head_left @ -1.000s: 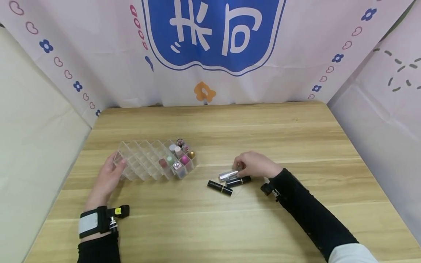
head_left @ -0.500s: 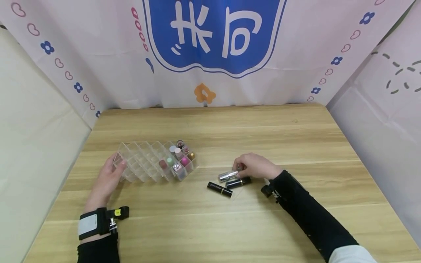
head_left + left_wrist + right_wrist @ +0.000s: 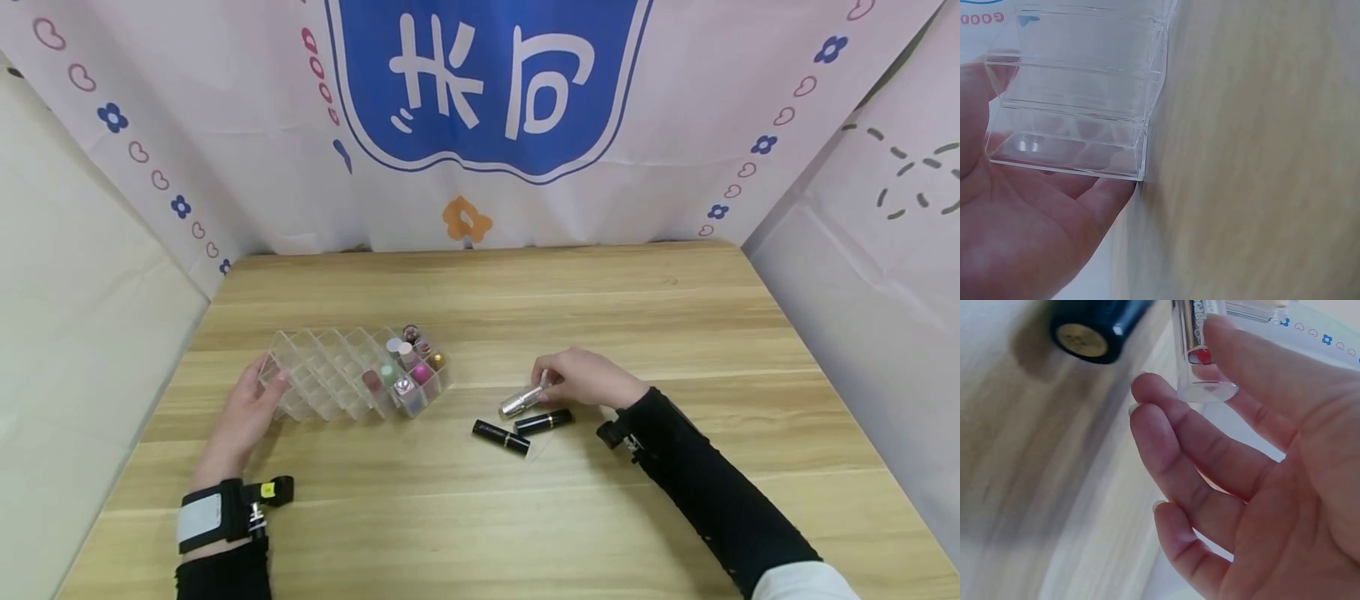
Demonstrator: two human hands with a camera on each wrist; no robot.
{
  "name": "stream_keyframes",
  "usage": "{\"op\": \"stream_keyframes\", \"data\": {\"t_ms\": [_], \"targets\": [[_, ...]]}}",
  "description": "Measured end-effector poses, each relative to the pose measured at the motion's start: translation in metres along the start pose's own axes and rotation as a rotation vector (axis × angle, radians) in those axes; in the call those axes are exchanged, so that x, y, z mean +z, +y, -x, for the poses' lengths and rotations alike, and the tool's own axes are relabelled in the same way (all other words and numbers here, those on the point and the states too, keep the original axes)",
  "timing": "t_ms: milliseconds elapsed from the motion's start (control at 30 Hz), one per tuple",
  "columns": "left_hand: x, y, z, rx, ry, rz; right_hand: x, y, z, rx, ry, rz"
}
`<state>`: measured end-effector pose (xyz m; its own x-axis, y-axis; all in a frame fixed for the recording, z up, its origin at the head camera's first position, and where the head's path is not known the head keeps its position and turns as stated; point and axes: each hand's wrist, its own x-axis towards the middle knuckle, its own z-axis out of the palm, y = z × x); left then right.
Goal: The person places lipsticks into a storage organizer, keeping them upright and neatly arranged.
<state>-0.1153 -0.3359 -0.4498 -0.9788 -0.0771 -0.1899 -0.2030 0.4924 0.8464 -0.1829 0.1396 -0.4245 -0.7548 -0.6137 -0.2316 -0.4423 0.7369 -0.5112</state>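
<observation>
My left hand (image 3: 243, 408) grips the left end of a clear lipstick organizer (image 3: 322, 375), thumb on the near side. Up close in the left wrist view, the organizer's end wall (image 3: 1066, 165) rests against my fingers. Several lipsticks and small bottles, one with a pink cap (image 3: 422, 372), fill slots at its right end. Between thumb and fingers, my right hand (image 3: 588, 379) pinches a silver lipstick (image 3: 519, 403), tilted, its clear end (image 3: 1204, 390) showing in the right wrist view. Just below lie two black lipsticks, one nearer my hand (image 3: 544, 422) and another to its left (image 3: 501, 437).
The wooden table (image 3: 600, 517) extends around both hands. A printed white cloth (image 3: 600, 200) hangs along its back edge, with pale cloth sides at left and right.
The silver lipstick has tilted, its right end raised in my right hand away from the black lipstick. My left hand keeps its grip on the organizer.
</observation>
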Motion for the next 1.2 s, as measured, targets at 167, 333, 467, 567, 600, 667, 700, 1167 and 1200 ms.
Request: {"op": "stream_keyframes", "data": {"t_ms": [167,333,467,567,600,667,700,1167,1200], "targets": [[-0.002,0.000,0.001,-0.019,-0.003,-0.008,-0.003,-0.008,0.001,-0.049,0.043,0.022],[-0.004,0.002,0.002,-0.022,-0.003,-0.018,-0.006,-0.015,0.001,-0.078,0.097,0.064],[-0.004,0.003,0.002,-0.026,-0.007,-0.022,-0.008,-0.020,0.000,-0.087,0.136,0.078],[-0.003,0.004,0.002,-0.029,-0.006,-0.022,-0.010,-0.025,-0.002,-0.094,0.160,0.077],[-0.003,0.004,0.003,-0.029,-0.005,-0.018,-0.011,-0.027,-0.002,-0.096,0.169,0.077],[-0.003,0.005,0.003,-0.027,0.001,-0.020,-0.012,-0.031,-0.004,-0.102,0.188,0.080],[-0.003,0.005,0.003,-0.025,0.003,-0.021,-0.012,-0.033,-0.004,-0.107,0.197,0.080],[0.001,0.000,0.003,-0.017,-0.006,-0.013,-0.016,-0.060,-0.011,-0.183,0.287,0.078],[0.001,0.000,0.003,-0.019,-0.007,-0.013,-0.017,-0.062,-0.012,-0.189,0.297,0.079]]}}
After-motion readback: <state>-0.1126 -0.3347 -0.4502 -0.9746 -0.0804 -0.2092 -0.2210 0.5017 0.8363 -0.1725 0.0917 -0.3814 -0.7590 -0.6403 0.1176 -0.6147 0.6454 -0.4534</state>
